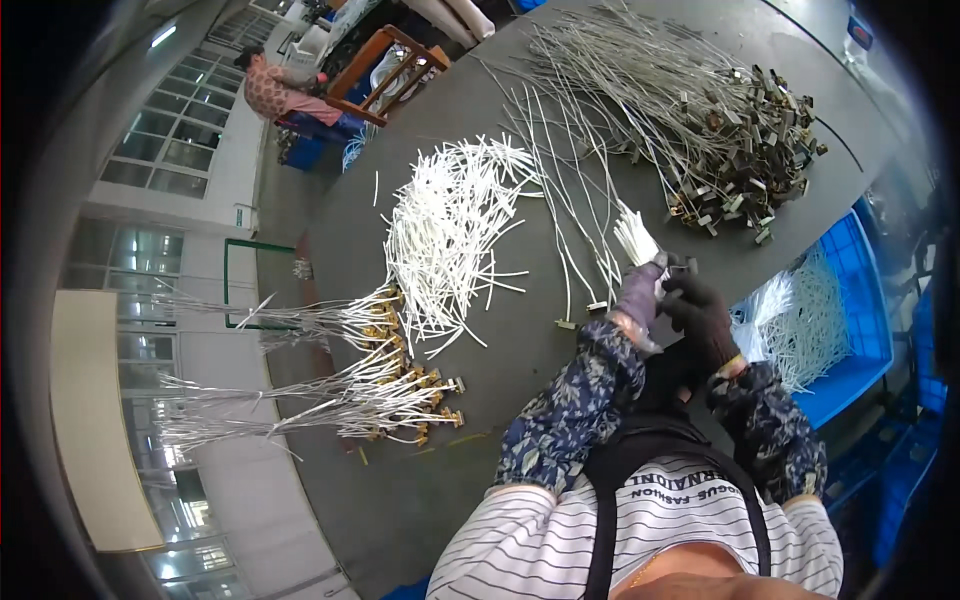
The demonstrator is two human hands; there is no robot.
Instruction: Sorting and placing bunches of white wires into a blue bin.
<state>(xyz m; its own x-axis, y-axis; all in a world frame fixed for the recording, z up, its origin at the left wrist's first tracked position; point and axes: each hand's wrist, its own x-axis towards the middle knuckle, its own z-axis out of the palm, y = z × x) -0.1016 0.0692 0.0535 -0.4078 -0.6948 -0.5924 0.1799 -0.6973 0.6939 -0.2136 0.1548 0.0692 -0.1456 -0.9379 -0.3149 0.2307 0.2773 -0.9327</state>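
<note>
My left hand (640, 295), in a purple-grey glove, is closed around a bunch of short white tubes (634, 238) whose ends fan out above the fist. Close beside it, my right hand (702, 315) wears a dark glove and has its fingers curled in by the left hand's fingertips. What those right fingers pinch is too small to make out. A few thin wires (570, 240) with small end connectors lie on the table just left of my hands. Farther left spreads a loose heap of white tubes (440, 235).
A big pile of wires with metal connectors (740, 150) covers the far right of the grey table (500, 350). Bundled wires with brass-coloured ends (400, 400) overhang the left edge. A blue crate (870, 300) of white strands stands at right. Another person (280, 90) works far left.
</note>
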